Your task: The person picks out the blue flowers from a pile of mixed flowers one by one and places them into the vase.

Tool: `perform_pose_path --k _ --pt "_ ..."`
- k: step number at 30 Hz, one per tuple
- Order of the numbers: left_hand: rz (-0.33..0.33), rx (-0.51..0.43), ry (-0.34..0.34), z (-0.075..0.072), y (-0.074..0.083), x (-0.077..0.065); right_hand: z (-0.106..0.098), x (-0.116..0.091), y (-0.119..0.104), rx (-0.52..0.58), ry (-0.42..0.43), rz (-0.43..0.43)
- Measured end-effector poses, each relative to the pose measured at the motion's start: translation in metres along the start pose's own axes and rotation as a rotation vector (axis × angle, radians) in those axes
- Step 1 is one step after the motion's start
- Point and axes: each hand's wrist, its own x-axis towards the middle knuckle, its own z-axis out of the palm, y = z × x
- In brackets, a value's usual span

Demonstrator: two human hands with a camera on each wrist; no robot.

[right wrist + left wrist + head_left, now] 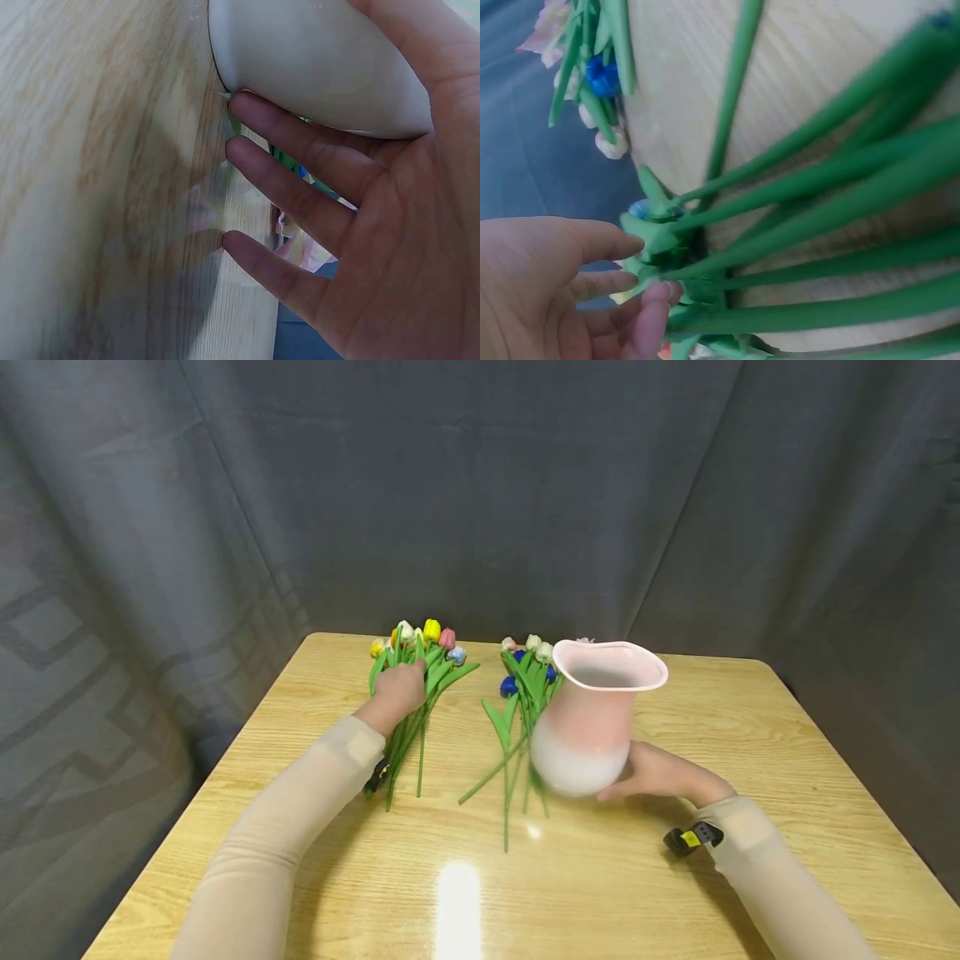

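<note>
My left hand is over the left bunch of artificial tulips, its curled fingers pinching at a tulip's green leaves just below the flower heads. Long green stems run from there toward the wrist camera. My right hand holds a pink-and-white vase low on its rounded white body, with several fingers spread beneath it. The vase leans, its wavy pink mouth up and toward the right. Part of the second bunch of tulips is hidden behind it.
A wooden table carries everything, with a grey curtain along its back and sides. One tulip stem in the second bunch lies slanted across the others. Blue, white and pink heads in that bunch point toward the back edge.
</note>
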Motion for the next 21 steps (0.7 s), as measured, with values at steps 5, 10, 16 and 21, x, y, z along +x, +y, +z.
perform_pose_path --k 5,10,16,21 --pt "0.014 -0.019 0.019 -0.013 0.014 -0.002 0.0 0.0 0.002 -0.005 -0.004 0.005" --pt "0.097 -0.098 0.107 -0.025 0.042 -0.006 0.0 0.0 0.001 -0.002 -0.002 0.0" --pt "0.235 -0.29 0.095 -0.023 0.082 -0.009 -0.002 0.0 0.0 0.0 -0.004 0.007" --pt "0.389 -0.386 0.024 -0.001 0.108 -0.008 -0.001 0.0 0.002 -0.01 0.004 0.014"
